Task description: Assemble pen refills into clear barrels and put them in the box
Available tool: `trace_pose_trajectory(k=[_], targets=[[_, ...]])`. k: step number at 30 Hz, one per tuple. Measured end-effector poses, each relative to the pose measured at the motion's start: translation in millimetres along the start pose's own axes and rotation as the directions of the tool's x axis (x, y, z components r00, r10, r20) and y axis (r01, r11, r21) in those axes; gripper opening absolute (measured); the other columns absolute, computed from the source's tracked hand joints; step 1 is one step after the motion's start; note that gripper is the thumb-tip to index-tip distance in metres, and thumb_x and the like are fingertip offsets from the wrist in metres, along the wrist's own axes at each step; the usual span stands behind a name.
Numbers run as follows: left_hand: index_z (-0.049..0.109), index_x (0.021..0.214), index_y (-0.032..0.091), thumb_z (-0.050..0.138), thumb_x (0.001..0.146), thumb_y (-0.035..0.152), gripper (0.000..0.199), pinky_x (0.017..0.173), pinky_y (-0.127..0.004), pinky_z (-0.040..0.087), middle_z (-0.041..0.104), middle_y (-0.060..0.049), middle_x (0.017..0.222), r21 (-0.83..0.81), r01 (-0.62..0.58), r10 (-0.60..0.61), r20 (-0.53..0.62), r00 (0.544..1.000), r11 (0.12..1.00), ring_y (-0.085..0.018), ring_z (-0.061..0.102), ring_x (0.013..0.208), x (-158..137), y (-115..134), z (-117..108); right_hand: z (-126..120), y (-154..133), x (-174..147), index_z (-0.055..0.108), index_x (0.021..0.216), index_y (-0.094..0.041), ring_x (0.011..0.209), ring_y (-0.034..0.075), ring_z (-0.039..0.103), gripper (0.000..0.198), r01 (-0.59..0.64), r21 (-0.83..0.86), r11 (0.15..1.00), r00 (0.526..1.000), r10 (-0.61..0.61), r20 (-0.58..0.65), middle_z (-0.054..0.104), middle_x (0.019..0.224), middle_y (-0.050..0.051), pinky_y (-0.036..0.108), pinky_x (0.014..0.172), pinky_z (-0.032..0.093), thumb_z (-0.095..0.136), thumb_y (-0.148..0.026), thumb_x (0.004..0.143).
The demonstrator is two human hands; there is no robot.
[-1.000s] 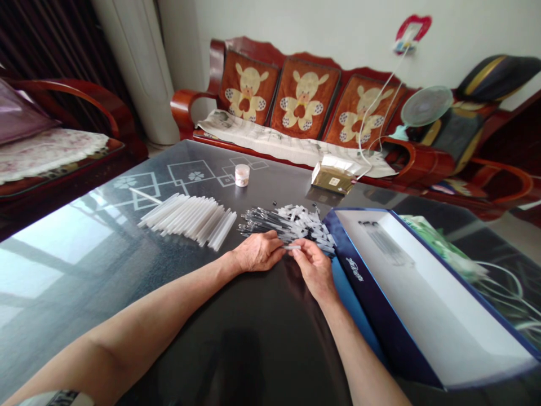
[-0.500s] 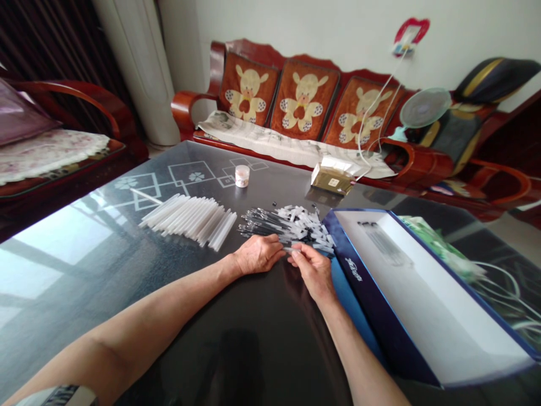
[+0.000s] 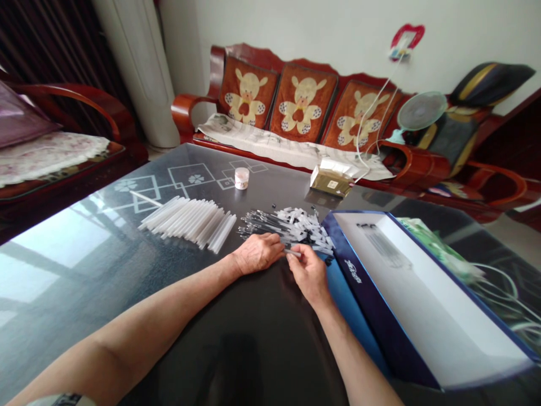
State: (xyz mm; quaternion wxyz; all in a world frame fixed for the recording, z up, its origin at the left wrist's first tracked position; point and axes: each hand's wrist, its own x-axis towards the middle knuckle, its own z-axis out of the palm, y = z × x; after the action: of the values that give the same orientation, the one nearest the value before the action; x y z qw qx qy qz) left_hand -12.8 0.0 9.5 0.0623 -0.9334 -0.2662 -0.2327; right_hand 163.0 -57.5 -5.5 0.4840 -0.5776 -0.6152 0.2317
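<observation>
Fingers closed, my left hand (image 3: 262, 252) and my right hand (image 3: 308, 273) meet over the near edge of a pile of pen parts. A thin whitish pen (image 3: 293, 252) spans the gap between them, one end in my right fingertips. Its other end goes into my left fingers, where the grip is partly hidden. Just beyond lie dark pen refills (image 3: 258, 221) with metallic tips, beside a heap of short white-and-black pen caps (image 3: 306, 225). Translucent white pen barrels (image 3: 188, 223) lie side by side to the left.
At right, an open blue box (image 3: 443, 321) with a white inside holds several black-capped pens (image 3: 382, 245). A small round jar (image 3: 242, 178) and a tissue box (image 3: 332, 177) stand at the back. Green packaging (image 3: 442, 248) and white cables (image 3: 502, 282) lie beyond the box.
My right hand has shifted slightly left and down, and its fingers have turned around the pen, showing more of it. My left hand stays nearly in place. The camera view has tilted slightly.
</observation>
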Motion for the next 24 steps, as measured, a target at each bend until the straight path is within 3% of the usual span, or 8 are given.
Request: trace_pose_trajectory(k=[3,5,10,13,16,18,20,24], targets=[[0.063,0.096,0.016,0.036,0.099,0.034,0.033,0.069,-0.027,0.050,0.060,-0.005,0.083,0.021,-0.009,0.010,-0.050,0.999,1.000,-0.016,0.059,0.076,0.6,-1.5,1.8,-0.4,-4.5,-1.1,0.064,0.091,-0.018,0.077,0.017,0.065,0.013,0.227,-0.210,0.951,0.972,-0.236,-0.019,0.068,0.086,0.006,0.027,0.068,0.053,0.058,-0.028,0.084],[0.061,0.109,0.015,0.038,0.099,0.034,0.031,0.071,-0.028,0.051,0.062,-0.006,0.085,0.013,-0.011,0.012,-0.097,0.995,1.000,-0.016,0.059,0.077,-0.1,-2.1,3.3,-1.1,-8.7,-2.6,0.064,0.097,-0.018,0.082,0.018,0.065,0.016,0.316,-0.304,0.899,0.946,-0.322,0.030,0.068,0.091,0.007,0.028,0.074,0.053,0.053,-0.024,0.088],[0.041,0.137,0.014,0.050,0.093,0.040,0.052,0.093,-0.042,0.046,0.058,-0.016,0.122,-0.047,-0.023,0.008,-0.281,0.960,0.999,-0.027,0.056,0.109,-3.0,-8.8,0.5,-14.4,-29.5,-5.0,0.065,0.099,-0.017,0.089,0.020,0.064,0.022,0.342,-0.499,0.796,0.937,-0.326,0.122,0.066,0.092,0.009,0.030,0.082,0.050,0.045,-0.022,0.092],[0.031,0.144,0.016,0.055,0.089,0.039,0.064,0.101,-0.050,0.039,0.046,-0.020,0.138,-0.097,0.055,-0.091,-0.418,0.904,0.994,-0.033,0.045,0.125,-5.0,-14.7,-2.7,-49.1,-44.5,4.9,0.068,0.093,-0.017,0.093,0.020,0.062,0.020,0.335,-0.581,0.742,0.927,-0.371,0.060,0.065,0.098,0.009,0.031,0.087,0.049,0.049,-0.024,0.089],[0.028,0.146,0.017,0.050,0.090,0.028,0.060,0.101,-0.050,0.040,0.046,-0.019,0.138,-0.139,0.118,-0.169,-0.463,0.870,0.983,-0.031,0.045,0.126,-5.9,-18.5,-1.4,-107.6,-44.7,27.0,0.072,0.090,-0.018,0.089,0.023,0.061,0.022,0.214,-0.735,0.644,0.917,-0.392,-0.077,0.064,0.094,0.009,0.033,0.082,0.049,0.055,-0.030,0.085],[0.032,0.144,0.017,0.048,0.090,0.023,0.056,0.100,-0.049,0.041,0.048,-0.018,0.136,-0.146,0.129,-0.182,-0.450,0.875,0.981,-0.030,0.046,0.125,-5.4,-19.4,0.8,-149.0,-33.6,43.9,0.074,0.090,-0.018,0.083,0.023,0.062,0.022,0.064,-0.832,0.551,0.943,-0.307,-0.131,0.066,0.090,0.009,0.034,0.077,0.048,0.057,-0.029,0.081],[0.037,0.141,0.016,0.046,0.090,0.020,0.052,0.098,-0.047,0.042,0.050,-0.018,0.133,-0.141,0.125,-0.175,-0.442,0.880,0.982,-0.030,0.048,0.121,-4.4,-19.6,2.6,-181.6,-17.2,57.6,0.076,0.088,-0.017,0.074,0.023,0.062,0.021,-0.112,-0.899,0.424,0.982,-0.092,-0.166,0.067,0.081,0.010,0.033,0.070,0.047,0.058,-0.026,0.080],[0.046,0.132,0.015,0.044,0.090,0.015,0.042,0.090,-0.043,0.046,0.058,-0.015,0.122,-0.112,0.092,-0.131,-0.425,0.896,0.989,-0.026,0.055,0.107,-3.2,-19.9,4.3,-204.6,11.8,69.5,0.077,0.084,-0.017,0.072,0.022,0.063,0.025,-0.171,-0.956,0.237,0.966,0.233,-0.115,0.070,0.082,0.012,0.032,0.064,0.042,0.052,-0.021,0.083]])
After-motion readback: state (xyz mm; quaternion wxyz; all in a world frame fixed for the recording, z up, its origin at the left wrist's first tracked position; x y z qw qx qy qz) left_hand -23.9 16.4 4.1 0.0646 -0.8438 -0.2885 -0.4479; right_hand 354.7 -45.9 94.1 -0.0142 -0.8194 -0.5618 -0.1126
